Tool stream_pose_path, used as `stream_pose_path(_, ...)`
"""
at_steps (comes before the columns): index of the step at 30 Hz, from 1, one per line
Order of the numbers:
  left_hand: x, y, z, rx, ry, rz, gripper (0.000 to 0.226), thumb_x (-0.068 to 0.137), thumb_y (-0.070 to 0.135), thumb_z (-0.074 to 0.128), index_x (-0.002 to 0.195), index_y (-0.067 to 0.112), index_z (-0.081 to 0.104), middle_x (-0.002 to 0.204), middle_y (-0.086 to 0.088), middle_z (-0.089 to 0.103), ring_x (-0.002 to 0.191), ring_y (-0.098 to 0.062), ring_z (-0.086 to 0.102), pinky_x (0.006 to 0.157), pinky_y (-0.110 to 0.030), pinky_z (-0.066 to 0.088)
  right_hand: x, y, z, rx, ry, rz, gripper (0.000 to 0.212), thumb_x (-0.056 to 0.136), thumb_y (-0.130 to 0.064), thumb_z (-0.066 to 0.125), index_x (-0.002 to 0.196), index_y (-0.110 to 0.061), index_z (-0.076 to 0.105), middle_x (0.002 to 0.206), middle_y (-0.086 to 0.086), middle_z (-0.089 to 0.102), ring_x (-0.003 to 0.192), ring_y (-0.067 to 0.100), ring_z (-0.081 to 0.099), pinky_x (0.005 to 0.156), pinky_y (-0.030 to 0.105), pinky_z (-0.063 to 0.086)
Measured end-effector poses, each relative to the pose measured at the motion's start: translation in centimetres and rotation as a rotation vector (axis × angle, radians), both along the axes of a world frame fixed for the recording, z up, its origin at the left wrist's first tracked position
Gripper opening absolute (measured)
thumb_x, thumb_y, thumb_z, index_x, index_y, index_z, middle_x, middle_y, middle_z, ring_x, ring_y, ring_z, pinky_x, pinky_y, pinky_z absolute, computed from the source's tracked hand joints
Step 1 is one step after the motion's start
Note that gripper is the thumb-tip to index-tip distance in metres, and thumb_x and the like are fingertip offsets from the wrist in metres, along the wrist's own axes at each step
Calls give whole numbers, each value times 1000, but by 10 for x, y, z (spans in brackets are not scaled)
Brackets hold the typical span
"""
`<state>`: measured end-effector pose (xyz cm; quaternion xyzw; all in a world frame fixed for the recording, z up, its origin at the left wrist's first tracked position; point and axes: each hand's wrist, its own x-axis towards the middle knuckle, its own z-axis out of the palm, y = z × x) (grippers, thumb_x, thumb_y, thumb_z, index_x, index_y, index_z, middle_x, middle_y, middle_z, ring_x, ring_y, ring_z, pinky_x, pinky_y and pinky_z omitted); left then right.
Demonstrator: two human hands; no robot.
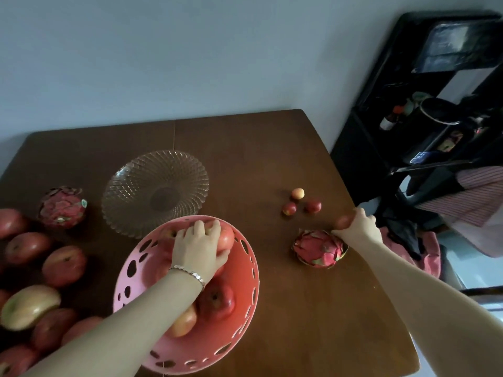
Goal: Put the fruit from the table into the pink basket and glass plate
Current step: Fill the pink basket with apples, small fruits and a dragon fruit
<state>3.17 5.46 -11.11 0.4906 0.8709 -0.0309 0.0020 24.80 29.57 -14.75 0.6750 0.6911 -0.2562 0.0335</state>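
Inside the pink basket (246,270), the left hand (200,250) is wrapped over a red apple (225,238), setting it among the apples already there; it should lower the fruit until it rests before letting go, so nothing rolls or bruises. Near the table's right edge, the right hand (359,225) seems to close on a small red fruit (343,221), though blur hides the fingers. More apples (64,265) wait at left; the glass plate (155,191) holds nothing.

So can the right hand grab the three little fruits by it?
Probably yes. The right hand is beside the three little fruits, with only bare table between, though it already holds a small fruit.
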Motion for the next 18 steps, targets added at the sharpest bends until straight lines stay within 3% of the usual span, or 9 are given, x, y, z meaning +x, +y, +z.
stream_pose_path(4,-5,1,-2,23,-34,7,64,35,44,90,88,10,74,62,-13,61,48,-31,62,50,-36,53,-5,-9,19,207,285,46,101,60,-26,83,142,-16,24,139,11,41,125,33,41,96,44,43)
stream_pose_path(7,-9,-3,2,55,-211,33,64,60,42,82,114,12,66,91,-18,64,82,-39,64,75,-43,53,-20,-35,50,210,564,167,106,56,-19,87,140,-21,23,130,0,47,120,17,44,98,30,40)
stream_pose_path(9,-11,-6,3,121,-271,49,65,66,42,78,122,13,61,104,-18,63,99,-39,60,92,-45,46,-32,-65,69,136,649,279,102,53,-20,89,134,-26,29,117,-13,49,107,5,47,91,18,39)
stream_pose_path(12,-13,-10,3,187,-322,65,65,64,40,81,120,13,63,105,-19,64,104,-38,59,98,-45,42,-52,-116,76,30,705,443,85,47,-25,91,118,-28,44,99,-24,52,90,-6,53,74,1,37)
stream_pose_path(15,-16,-12,0,215,-370,44,65,67,41,79,125,18,60,110,-15,63,108,-36,57,100,-42,40,-67,-155,59,-59,661,573,76,48,-29,88,114,-25,49,103,-12,58,92,3,56,80,12,45)
stream_pose_path(18,-21,-16,-2,198,-391,29,67,73,43,73,133,23,50,120,-11,57,120,-31,49,107,-37,32,-74,-177,39,-73,600,650,77,53,-29,85,120,-24,48,117,-5,48,104,7,47,92,19,43)
